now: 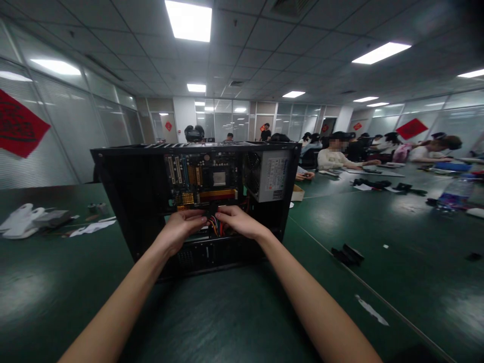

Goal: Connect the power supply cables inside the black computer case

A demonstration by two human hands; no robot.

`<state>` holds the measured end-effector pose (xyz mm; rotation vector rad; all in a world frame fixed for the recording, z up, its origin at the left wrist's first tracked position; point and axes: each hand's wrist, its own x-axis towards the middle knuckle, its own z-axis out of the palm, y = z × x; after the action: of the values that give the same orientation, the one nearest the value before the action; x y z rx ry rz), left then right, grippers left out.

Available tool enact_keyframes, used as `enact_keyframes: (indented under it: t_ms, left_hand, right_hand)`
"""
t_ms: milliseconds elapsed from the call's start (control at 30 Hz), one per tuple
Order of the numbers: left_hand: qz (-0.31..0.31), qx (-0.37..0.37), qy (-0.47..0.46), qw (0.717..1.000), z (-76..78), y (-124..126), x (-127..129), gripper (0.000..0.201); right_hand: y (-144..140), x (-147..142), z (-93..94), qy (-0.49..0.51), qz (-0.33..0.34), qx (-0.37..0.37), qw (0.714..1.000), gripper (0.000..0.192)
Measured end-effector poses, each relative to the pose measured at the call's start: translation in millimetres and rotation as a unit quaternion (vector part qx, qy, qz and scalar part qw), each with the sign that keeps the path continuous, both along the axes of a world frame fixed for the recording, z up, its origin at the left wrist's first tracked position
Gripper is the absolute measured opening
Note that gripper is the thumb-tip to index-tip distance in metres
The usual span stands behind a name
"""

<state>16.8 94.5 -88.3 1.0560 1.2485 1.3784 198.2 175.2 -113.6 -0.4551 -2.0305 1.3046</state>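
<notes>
An open black computer case (230, 263) stands on the green table in front of me, its inside facing me. Low in the case, my left hand (184, 228) and my right hand (240, 222) are closed in pinches on a bundle of coloured wires (217, 227) with a dark end between the fingertips. The exact grip on that end is too dark and small to make out. Above my hands is the motherboard (204, 174) with its square processor socket (219, 177). The silver power supply (270, 176) sits at the upper right, its fan showing.
On the green table (340, 312) left of the case lie white plastic pieces (22, 222), a grey box (53, 218) and paper (93, 228). To the right are black parts (348, 254), a paper strip (371, 310) and a plastic bottle (457, 191). Several people sit along the table beyond.
</notes>
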Motion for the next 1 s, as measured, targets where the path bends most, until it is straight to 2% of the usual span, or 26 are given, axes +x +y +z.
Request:
enact_keyframes:
  t_ms: [200,267,333,367,433,533,600,667,833,933,1000]
  left_hand:
    - [0.010,-0.012,0.025,1.000,1.7,0.4,1.5,0.039]
    - [0.012,-0.002,0.033,0.999,1.8,1.3,1.3,0.039]
    - [0.017,0.013,0.023,0.999,2.0,2.2,0.7,0.036]
    - [0.021,0.021,0.009,1.000,2.3,2.4,0.3,0.033]
    - [0.026,0.034,-0.031,0.999,3.1,2.4,-0.4,0.029]
    - [0.021,0.046,-0.072,0.996,4.0,1.6,-0.9,0.027]
    - [0.025,0.047,-0.084,0.995,4.2,1.2,-0.4,0.027]
    - [0.038,0.044,-0.091,0.994,4.2,1.0,1.0,0.025]
    - [0.049,0.053,-0.084,0.994,3.9,2.1,5.8,0.025]
    - [0.029,0.048,-0.037,0.998,1.7,3.2,5.2,0.036]
    - [0.006,0.060,0.031,0.998,-0.5,3.8,3.0,0.044]
  right_hand:
    - [3.1,0.9,-3.1,-0.012,0.007,0.021,1.000,0.029]
    - [0.0,1.4,-0.7,-0.044,-0.014,0.065,0.997,0.030]
    - [-8.1,1.5,6.1,-0.076,-0.090,0.154,0.981,0.029]
    - [-14.0,1.4,11.0,-0.086,-0.145,0.213,0.962,0.028]
    - [-27.3,0.5,22.4,-0.106,-0.233,0.344,0.903,0.031]
    - [-42.5,-2.0,36.3,-0.174,-0.230,0.509,0.811,0.041]
    - [-44.8,-3.6,39.4,-0.213,-0.210,0.563,0.770,0.034]
    - [-41.2,-4.4,38.1,-0.231,-0.213,0.577,0.754,0.032]
    - [-27.0,-2.4,30.5,-0.231,-0.231,0.585,0.742,0.036]
    - [-22.4,0.3,28.2,-0.241,-0.252,0.565,0.748,0.034]
    - [-19.7,3.1,26.6,-0.251,-0.268,0.537,0.759,0.033]
